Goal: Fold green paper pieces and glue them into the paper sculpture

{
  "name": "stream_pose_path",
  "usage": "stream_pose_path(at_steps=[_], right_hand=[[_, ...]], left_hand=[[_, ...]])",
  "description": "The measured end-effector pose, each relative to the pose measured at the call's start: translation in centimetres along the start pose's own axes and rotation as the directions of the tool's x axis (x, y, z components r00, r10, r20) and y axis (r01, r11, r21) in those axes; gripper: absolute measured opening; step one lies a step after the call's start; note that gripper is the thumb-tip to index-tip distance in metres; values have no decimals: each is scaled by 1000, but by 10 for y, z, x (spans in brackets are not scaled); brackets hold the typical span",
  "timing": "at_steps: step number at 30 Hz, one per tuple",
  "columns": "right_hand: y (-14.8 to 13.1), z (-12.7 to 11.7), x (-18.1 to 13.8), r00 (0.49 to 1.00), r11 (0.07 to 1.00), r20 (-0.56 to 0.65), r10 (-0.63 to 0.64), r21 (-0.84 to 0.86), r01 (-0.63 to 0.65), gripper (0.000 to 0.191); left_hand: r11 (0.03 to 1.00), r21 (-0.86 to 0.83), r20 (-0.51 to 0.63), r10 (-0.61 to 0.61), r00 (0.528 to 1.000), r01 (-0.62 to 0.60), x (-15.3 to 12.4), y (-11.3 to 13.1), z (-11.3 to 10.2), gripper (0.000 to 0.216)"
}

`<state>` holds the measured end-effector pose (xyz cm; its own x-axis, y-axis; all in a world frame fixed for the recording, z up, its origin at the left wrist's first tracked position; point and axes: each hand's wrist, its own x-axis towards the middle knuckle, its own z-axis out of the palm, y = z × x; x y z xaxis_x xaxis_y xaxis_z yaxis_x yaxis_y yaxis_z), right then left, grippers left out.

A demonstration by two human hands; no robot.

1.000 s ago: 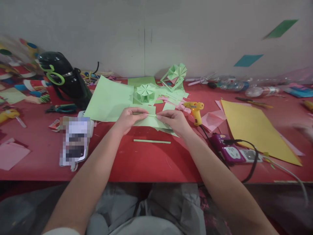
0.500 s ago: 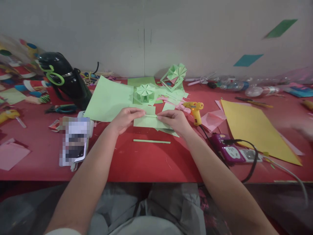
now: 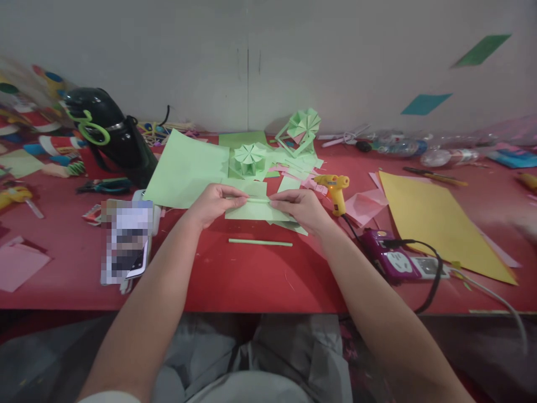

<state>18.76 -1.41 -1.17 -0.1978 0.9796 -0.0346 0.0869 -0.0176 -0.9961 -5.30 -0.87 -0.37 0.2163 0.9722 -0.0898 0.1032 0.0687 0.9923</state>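
Both my hands meet over a small light green paper sheet (image 3: 251, 211) on the red table (image 3: 235, 274). My left hand (image 3: 216, 202) pinches the left end of its rolled top edge (image 3: 259, 200), and my right hand (image 3: 300, 206) pinches the right end. A finished thin green paper stick (image 3: 260, 242) lies on the table just in front of my hands. Behind them lie a large green sheet (image 3: 184, 170) and a folded green paper rosette (image 3: 248, 158).
A yellow glue gun (image 3: 335, 190) stands right of my right hand, its cord running to a purple power strip (image 3: 392, 258). A yellow sheet (image 3: 436, 221) lies further right, a phone (image 3: 126, 240) and a black helmet (image 3: 107, 131) to the left.
My fingers have shifted slightly along the rolled edge and the small green sheet has turned a little. Everything else stays where it was.
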Motion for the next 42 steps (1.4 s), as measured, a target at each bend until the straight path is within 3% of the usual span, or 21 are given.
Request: stream_pose_path(at_steps=[6, 12, 19, 29, 34, 42], right_hand=[[2, -5, 2, 999, 996, -11, 38, 84, -37, 39], [-2, -1, -1, 997, 992, 9, 73, 104, -74, 45], [2, 6, 0, 999, 999, -47, 6, 41, -5, 39], [-4, 4, -4, 999, 999, 29, -28, -45, 30, 39], [-3, -1, -4, 997, 996, 73, -17, -85, 23, 46], [-3, -5, -3, 999, 992, 41, -2, -123, 7, 49]], left_hand=[[943, 287, -62, 192, 979, -167, -2, 3, 4, 30], [903, 323, -54, 317, 947, -284, -1, 1, 14, 24], [933, 284, -3, 232, 973, -222, -3, 2, 20, 23], [970, 221, 17, 97, 995, -98, -7, 6, 15, 37], [956, 276, 29, 90, 996, -94, -8, 9, 8, 37], [953, 291, 51, 72, 996, -83, -4, 6, 3, 38]])
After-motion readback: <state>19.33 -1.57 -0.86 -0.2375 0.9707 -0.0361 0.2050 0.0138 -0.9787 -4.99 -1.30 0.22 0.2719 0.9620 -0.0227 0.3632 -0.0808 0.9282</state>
